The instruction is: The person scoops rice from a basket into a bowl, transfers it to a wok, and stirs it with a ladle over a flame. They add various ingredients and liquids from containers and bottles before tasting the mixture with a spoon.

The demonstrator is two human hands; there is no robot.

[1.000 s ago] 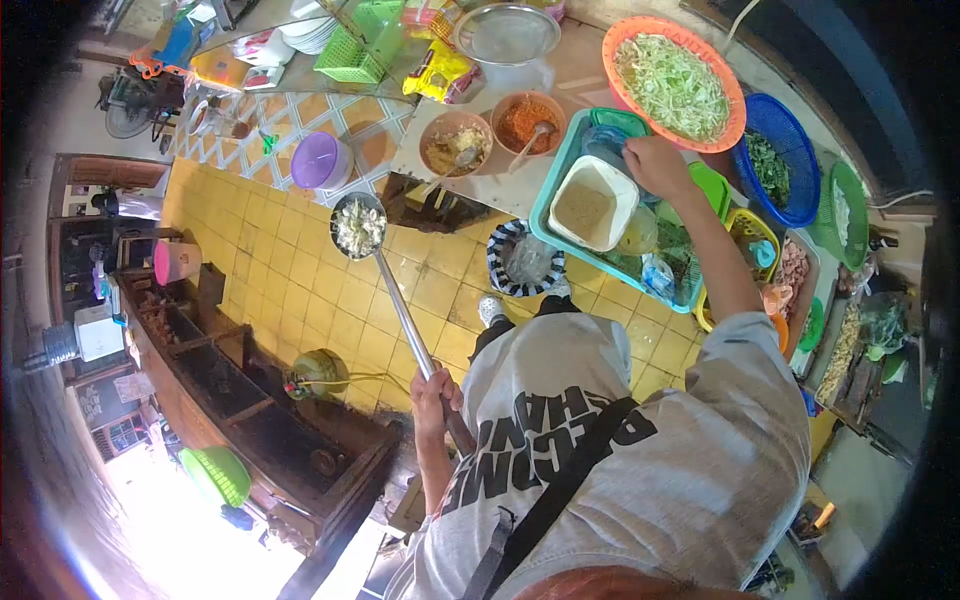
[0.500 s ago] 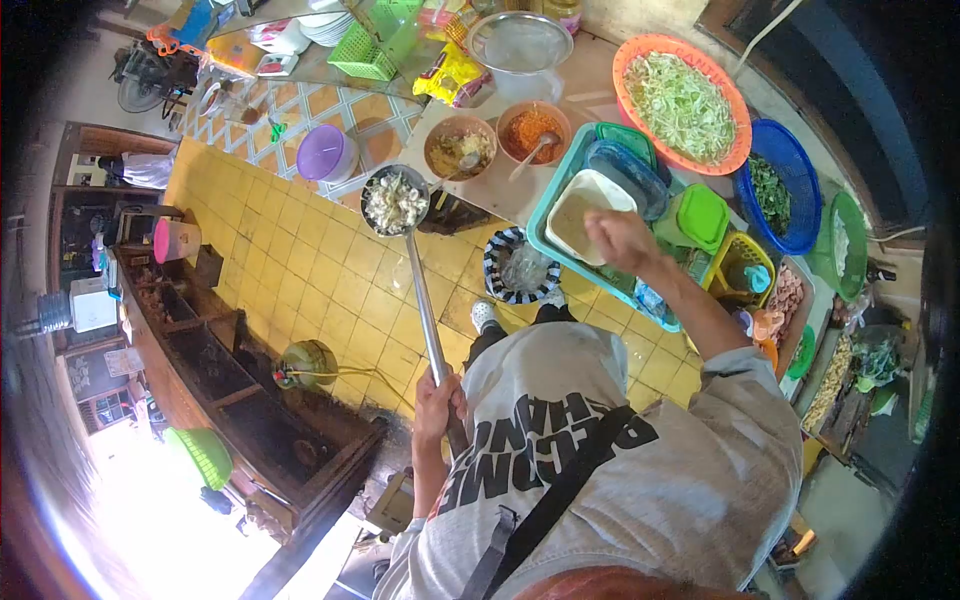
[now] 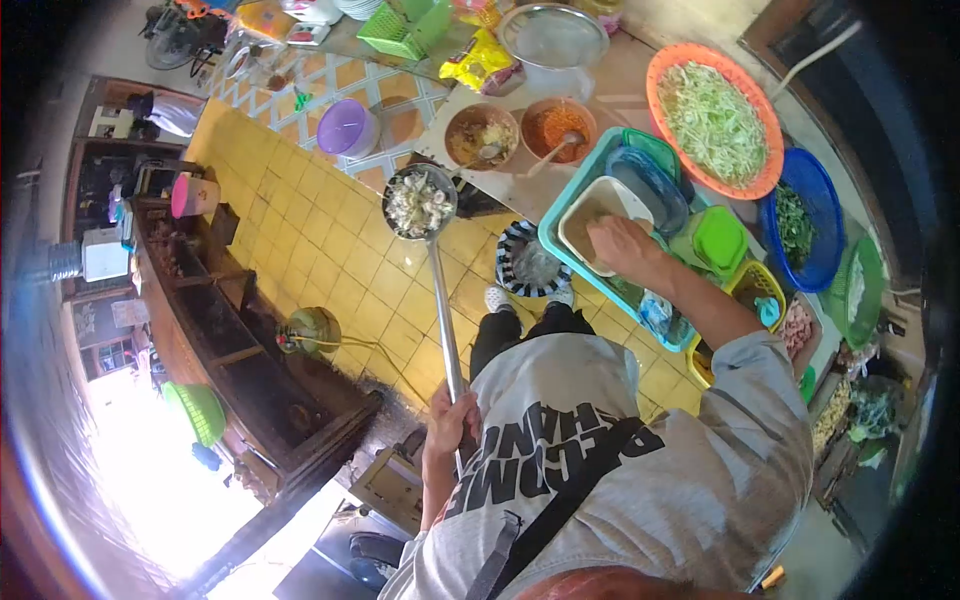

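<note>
My left hand [image 3: 453, 420] is closed around the long metal handle of a ladle [image 3: 447, 320]. Pale chopped food fills the ladle's bowl, which is held out over the yellow floor beside the table. My right hand [image 3: 625, 247] is at a white rectangular container [image 3: 583, 215], its fingers bunched together and dipping inside. What those fingers hold is hidden. The white container sits in a turquoise tray [image 3: 548, 232], near a green-lidded box [image 3: 720, 241]. Two bowls with spoons stand left of the tray, one of pale paste [image 3: 465, 140] and one of orange paste [image 3: 550, 125].
An orange colander of shredded cabbage [image 3: 715, 120], a blue basket of greens [image 3: 797, 220] and a metal bowl [image 3: 553, 38] lie beyond the tray. A striped bin [image 3: 522, 262] stands on the floor by the feet. A gas cylinder [image 3: 312, 330] is on the left.
My right hand has moved lower, its fingers now inside the white container. My left hand still grips the ladle. The whole view has shifted slightly.
</note>
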